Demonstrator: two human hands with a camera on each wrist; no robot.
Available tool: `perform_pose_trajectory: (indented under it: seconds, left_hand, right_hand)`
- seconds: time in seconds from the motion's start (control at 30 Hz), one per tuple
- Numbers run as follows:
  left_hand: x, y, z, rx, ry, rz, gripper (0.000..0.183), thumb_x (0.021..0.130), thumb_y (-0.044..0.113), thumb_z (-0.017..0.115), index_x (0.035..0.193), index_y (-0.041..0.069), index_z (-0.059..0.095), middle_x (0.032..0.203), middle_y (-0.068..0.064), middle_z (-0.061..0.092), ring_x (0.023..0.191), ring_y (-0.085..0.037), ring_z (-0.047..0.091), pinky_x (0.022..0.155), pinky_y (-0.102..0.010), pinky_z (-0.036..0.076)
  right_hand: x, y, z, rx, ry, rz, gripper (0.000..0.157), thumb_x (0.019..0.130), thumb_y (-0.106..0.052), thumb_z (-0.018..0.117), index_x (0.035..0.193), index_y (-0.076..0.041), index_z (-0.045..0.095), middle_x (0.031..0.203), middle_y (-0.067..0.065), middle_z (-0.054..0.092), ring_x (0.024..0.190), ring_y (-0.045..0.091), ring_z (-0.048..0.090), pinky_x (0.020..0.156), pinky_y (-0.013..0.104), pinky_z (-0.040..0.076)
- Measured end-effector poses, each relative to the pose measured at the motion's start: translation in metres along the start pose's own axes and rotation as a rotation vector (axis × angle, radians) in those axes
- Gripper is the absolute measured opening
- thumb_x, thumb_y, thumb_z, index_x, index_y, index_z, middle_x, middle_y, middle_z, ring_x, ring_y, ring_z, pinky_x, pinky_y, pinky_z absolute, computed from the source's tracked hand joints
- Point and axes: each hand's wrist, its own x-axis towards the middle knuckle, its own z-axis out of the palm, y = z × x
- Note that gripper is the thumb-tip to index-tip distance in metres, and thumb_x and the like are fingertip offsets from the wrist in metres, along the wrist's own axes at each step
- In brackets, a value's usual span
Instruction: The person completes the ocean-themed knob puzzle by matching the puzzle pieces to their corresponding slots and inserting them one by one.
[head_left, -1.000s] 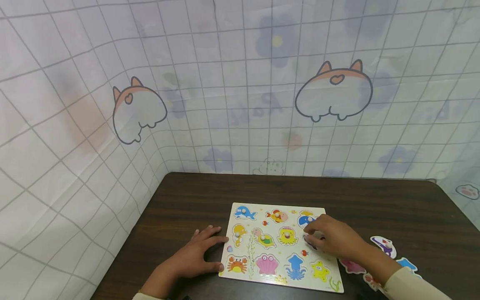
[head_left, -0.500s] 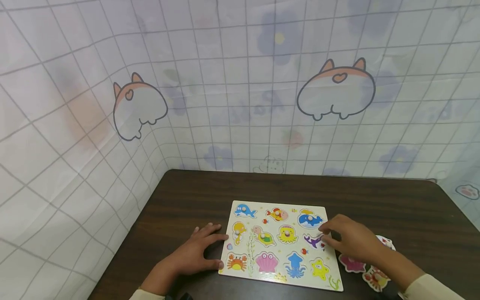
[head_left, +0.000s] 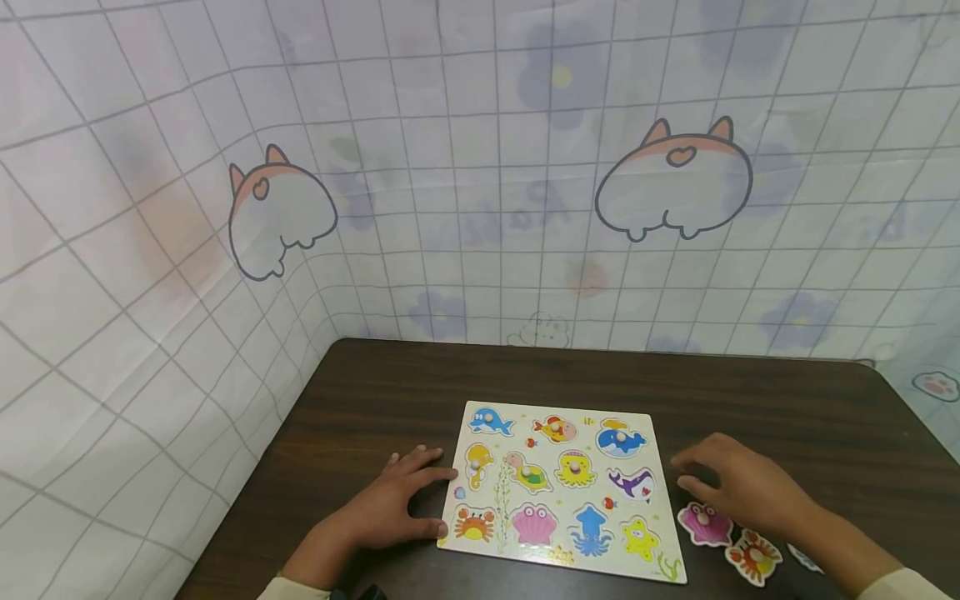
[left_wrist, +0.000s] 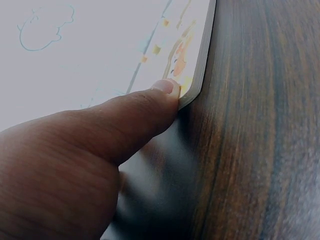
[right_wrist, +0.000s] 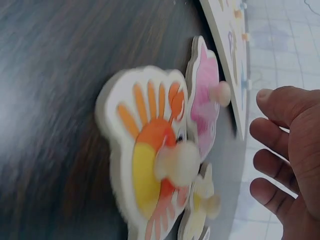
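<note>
1. Your left hand [head_left: 386,510], fingers spread, touches the board [head_left: 558,493] at its left edge.
2. Your right hand [head_left: 742,485], empty, loosely curved, hovers near the loose shell [head_left: 705,527].
3. The board lies on the table [head_left: 390,383].

Soft head-view light, left-wrist glare, sheen on tabletop [right_wrist: 30,135], blurred crab knob [right_wrist: 181,163]

- The cream board [head_left: 543,454] lies flat, bearing sea animals [head_left: 574,473].
- The knobbed pink shell [head_left: 707,527] lies face up beside the board.
- The orange crab [head_left: 754,560], also knobbed, lies face up beside the shell.
</note>
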Motion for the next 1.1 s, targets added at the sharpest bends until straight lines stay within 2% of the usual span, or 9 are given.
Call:
perform_pose_trajectory:
  seconds: [0.23,0.5,0.93,1.1]
  left_hand:
    - [0.0,-0.001,0.0,0.001,-0.003,-0.006,0.07,0.087,0.054,0.077,0.148,0.03,0.055,0.164,-0.005,0.032,0.154,-0.037,0.018,0.12,-0.065,0.007]
    - [0.0,0.0,0.0,-0.005,-0.005,-0.005,0.069,0.087,0.053,0.077,0.148,0.029,0.055,0.164,-0.006,0.032,0.154,-0.038,0.017,0.12,-0.065,0.007]
    - [0.0,-0.001,0.0,-0.008,-0.004,-0.004,0.07,0.088,0.053,0.077,0.149,0.03,0.054,0.164,-0.006,0.032,0.154,-0.038,0.017,0.121,-0.065,0.006]
    - [0.0,-0.002,0.0,-0.005,-0.004,-0.001,0.07,0.088,0.054,0.077,0.149,0.03,0.054,0.164,-0.006,0.032,0.154,-0.038,0.017,0.121,-0.065,0.006]
  right_hand:
    - [-0.008,0.012,-0.001,-0.026,0.026,-0.019,0.022,0.086,-0.025,0.084,0.107,-0.025,0.078,0.1,-0.017,0.063,0.093,0.011,0.064,0.071,0.038,0.058]
    - [-0.017,0.021,-0.006,-0.009,-0.012,0.027,0.023,0.086,-0.026,0.084,0.108,-0.021,0.077,0.104,-0.008,0.065,0.096,0.02,0.066,0.075,0.045,0.059]
    - [-0.026,0.041,-0.009,-0.044,0.034,-0.008,0.027,0.083,-0.025,0.087,0.107,-0.02,0.078,0.101,-0.012,0.065,0.091,0.016,0.065,0.069,0.037,0.057]
    - [-0.031,0.049,-0.01,-0.052,0.031,0.003,0.027,0.082,-0.023,0.087,0.107,-0.018,0.078,0.101,-0.012,0.065,0.089,0.013,0.063,0.069,0.035,0.057]
